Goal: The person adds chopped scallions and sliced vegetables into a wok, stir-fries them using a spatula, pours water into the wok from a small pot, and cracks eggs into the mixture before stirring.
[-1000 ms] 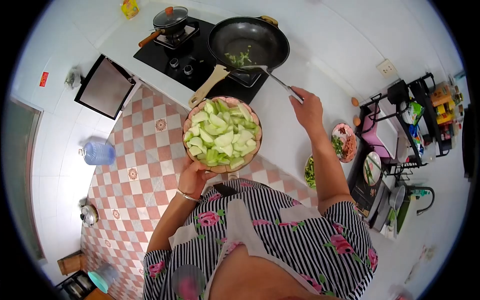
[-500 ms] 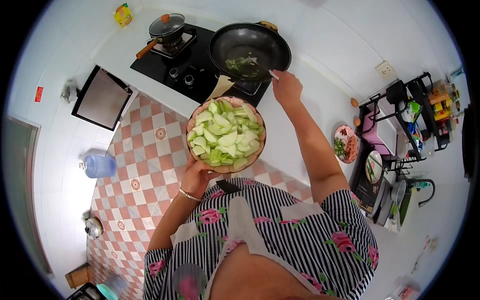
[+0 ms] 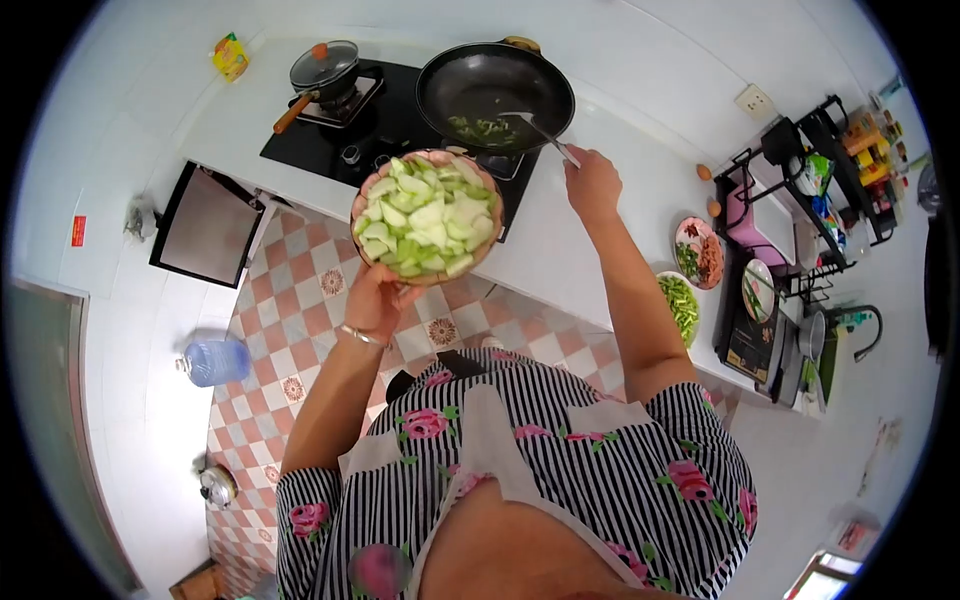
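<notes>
My left hand grips the near rim of a pinkish bowl, holding it up in front of the stove. Pale green vegetable slices, whose kind I cannot tell for sure, are heaped in it. My right hand is closed on the handle of a metal spatula. The blade reaches into a black wok on the right burner, touching or close to small chopped green bits at its bottom. The bowl hides part of the stove's front edge.
A lidded saucepan stands on the left burner, its wooden handle pointing toward me. On the right counter are a plate of meat and chopped greens, a bowl of cut green pieces, eggs and a dish rack. A cabinet door hangs open.
My left hand has carried the bowl up and left, nearer the stove. My right hand has shifted slightly right and down; the spatula's blade now shows in the wok. The camera view has shifted.
</notes>
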Available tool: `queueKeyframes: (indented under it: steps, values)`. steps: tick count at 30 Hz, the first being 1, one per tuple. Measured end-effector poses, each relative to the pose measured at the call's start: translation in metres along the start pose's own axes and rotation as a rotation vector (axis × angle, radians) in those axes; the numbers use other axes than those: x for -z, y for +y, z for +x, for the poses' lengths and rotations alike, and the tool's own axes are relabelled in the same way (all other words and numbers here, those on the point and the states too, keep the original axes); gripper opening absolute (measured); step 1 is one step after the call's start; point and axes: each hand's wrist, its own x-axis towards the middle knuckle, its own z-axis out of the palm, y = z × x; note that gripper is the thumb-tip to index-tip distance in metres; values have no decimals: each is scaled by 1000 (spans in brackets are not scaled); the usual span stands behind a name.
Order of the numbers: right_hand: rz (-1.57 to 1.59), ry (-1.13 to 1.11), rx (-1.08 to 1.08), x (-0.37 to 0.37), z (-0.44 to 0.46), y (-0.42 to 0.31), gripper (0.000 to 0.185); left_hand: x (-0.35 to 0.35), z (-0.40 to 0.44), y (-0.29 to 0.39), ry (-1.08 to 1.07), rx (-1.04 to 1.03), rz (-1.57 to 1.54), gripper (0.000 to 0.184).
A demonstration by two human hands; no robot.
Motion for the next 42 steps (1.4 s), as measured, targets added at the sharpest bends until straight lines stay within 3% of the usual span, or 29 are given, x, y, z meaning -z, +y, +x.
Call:
queueKeyframes:
  steps: [3,9,19,29,35,42]
  values:
    - [75,24,-61,11,-19,11,26,6,32,16,-60,4,28,56]
    - [228,74,-151,24,-48,16,26,-11,115,47,96,26,36,50]
    - [352,143,-156,17,-58,14,26,-60,234,84,295,110,461,37]
    - [388,154,-147,8,-52,12,25,-94,282,78,388,-61,739,36]
    - [366,138,-120,5,-48,9,25,-80,332,65,514,-278,1165,42]
    - [402,165,-74,4,-43,6,25,-111,301,73,574,-387,1506,54]
